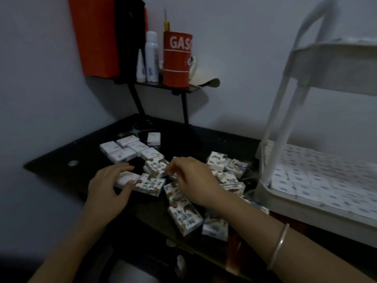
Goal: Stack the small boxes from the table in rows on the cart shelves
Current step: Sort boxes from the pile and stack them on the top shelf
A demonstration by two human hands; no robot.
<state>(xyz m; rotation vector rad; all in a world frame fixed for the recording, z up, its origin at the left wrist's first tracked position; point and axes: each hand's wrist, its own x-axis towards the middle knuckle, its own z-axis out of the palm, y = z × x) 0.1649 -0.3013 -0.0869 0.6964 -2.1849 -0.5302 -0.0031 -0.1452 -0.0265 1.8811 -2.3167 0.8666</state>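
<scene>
Several small white printed boxes (184,218) lie scattered on the black table (61,160). A neater group of plain white boxes (122,150) sits at the back left. My left hand (108,182) grips a white box (126,178) between thumb and fingers at the pile's left edge. My right hand (191,178) hovers over the middle of the pile, its fingertips pinching the corner of a printed box (156,166). The white cart (318,82) stands to the right; its lower shelf (318,180) is covered with rows of boxes.
A raised black shelf (183,88) at the table's back carries a red "GAS" can (177,58), a white spray bottle (152,56) and a red and black bag (102,35). The wall is close behind. A bangle (278,246) circles my right wrist.
</scene>
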